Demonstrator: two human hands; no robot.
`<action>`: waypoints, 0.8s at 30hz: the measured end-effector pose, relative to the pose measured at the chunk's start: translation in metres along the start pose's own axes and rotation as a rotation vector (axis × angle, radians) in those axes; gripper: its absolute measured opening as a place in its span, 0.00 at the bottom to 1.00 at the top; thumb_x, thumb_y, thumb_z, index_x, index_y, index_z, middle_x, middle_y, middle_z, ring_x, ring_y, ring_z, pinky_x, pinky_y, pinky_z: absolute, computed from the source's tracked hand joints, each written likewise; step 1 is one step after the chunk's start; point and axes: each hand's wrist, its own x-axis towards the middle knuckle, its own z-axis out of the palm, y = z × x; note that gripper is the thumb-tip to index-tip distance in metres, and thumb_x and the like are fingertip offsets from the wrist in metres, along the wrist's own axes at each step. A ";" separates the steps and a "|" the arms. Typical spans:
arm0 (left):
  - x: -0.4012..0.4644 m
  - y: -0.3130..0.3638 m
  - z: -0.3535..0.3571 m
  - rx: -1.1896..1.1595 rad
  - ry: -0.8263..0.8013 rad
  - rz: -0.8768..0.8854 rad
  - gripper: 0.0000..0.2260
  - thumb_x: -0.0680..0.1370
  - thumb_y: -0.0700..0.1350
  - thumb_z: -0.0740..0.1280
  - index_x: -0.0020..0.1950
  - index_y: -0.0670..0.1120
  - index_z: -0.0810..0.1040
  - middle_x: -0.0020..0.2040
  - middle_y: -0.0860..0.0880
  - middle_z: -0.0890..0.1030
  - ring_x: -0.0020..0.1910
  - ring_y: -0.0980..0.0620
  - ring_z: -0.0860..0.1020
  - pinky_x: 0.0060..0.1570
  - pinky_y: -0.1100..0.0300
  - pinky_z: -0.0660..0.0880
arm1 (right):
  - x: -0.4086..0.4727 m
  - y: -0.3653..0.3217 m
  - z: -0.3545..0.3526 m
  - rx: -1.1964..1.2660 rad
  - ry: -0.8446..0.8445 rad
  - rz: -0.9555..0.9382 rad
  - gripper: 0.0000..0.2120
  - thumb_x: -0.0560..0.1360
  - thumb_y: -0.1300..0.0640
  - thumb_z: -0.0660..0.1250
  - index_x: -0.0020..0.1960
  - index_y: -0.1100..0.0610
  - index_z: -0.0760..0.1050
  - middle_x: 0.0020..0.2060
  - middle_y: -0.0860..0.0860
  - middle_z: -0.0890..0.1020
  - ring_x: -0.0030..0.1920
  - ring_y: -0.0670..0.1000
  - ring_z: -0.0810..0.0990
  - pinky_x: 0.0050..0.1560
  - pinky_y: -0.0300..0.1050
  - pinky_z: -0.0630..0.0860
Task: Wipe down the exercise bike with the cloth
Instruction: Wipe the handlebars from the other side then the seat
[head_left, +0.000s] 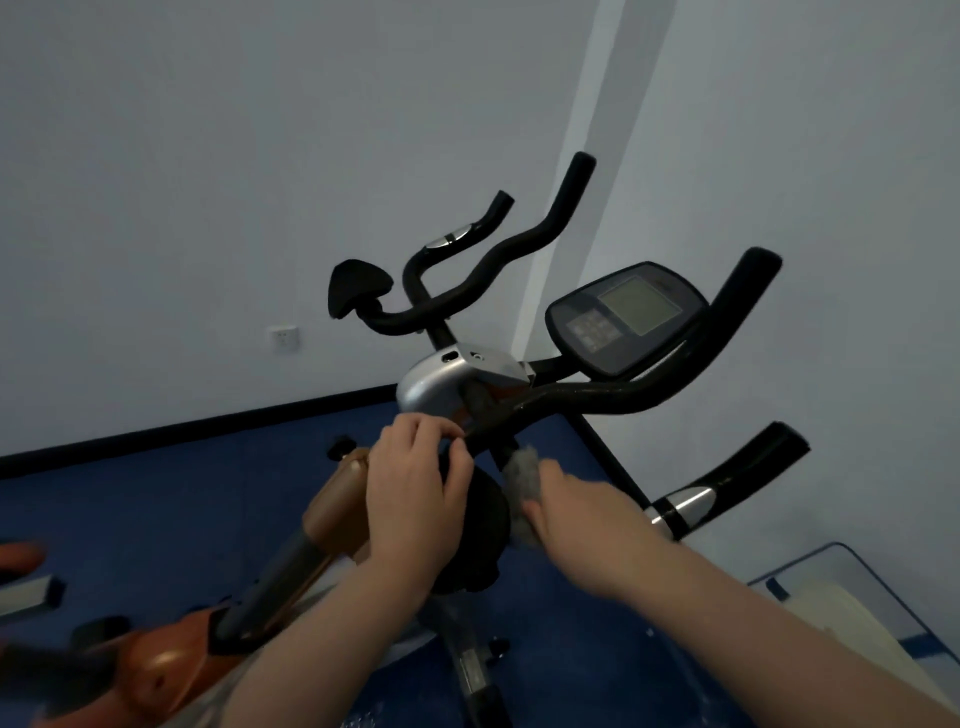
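Observation:
The exercise bike stands in front of me, with black handlebars (613, 397), a dark console (626, 317) and a silver housing (441, 387) at the stem. My left hand (413, 483) curls its fingers round the handlebar's left end, just below the silver housing. My right hand (571, 506) grips a grey cloth (522, 467) and holds it against the black post under the handlebars. Most of the cloth is hidden by my fingers.
A second bike's handlebars (483, 270) rise behind, near the white wall. An orange and bronze frame (322, 514) slants down to the left. The floor is blue mat (182, 499). A glass-topped table (852, 587) sits at the lower right.

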 end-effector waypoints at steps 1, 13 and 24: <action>0.001 -0.001 0.000 -0.005 -0.004 0.001 0.02 0.77 0.45 0.63 0.46 0.51 0.75 0.46 0.56 0.72 0.44 0.58 0.68 0.47 0.62 0.67 | -0.004 0.002 0.002 -0.031 0.014 -0.012 0.15 0.83 0.48 0.51 0.62 0.57 0.62 0.55 0.56 0.77 0.51 0.58 0.78 0.40 0.45 0.62; 0.003 -0.006 0.003 -0.029 -0.026 0.029 0.03 0.77 0.44 0.63 0.45 0.51 0.75 0.45 0.57 0.71 0.44 0.61 0.67 0.44 0.68 0.63 | -0.004 -0.008 0.014 -0.010 0.175 0.047 0.20 0.83 0.46 0.50 0.69 0.56 0.59 0.60 0.54 0.75 0.53 0.57 0.78 0.41 0.46 0.62; 0.001 -0.005 -0.002 0.009 -0.070 0.150 0.05 0.76 0.40 0.65 0.48 0.50 0.77 0.48 0.53 0.74 0.45 0.58 0.68 0.47 0.60 0.64 | -0.018 -0.014 0.027 -0.184 0.417 0.016 0.23 0.82 0.46 0.53 0.71 0.58 0.64 0.53 0.53 0.78 0.45 0.54 0.79 0.38 0.46 0.66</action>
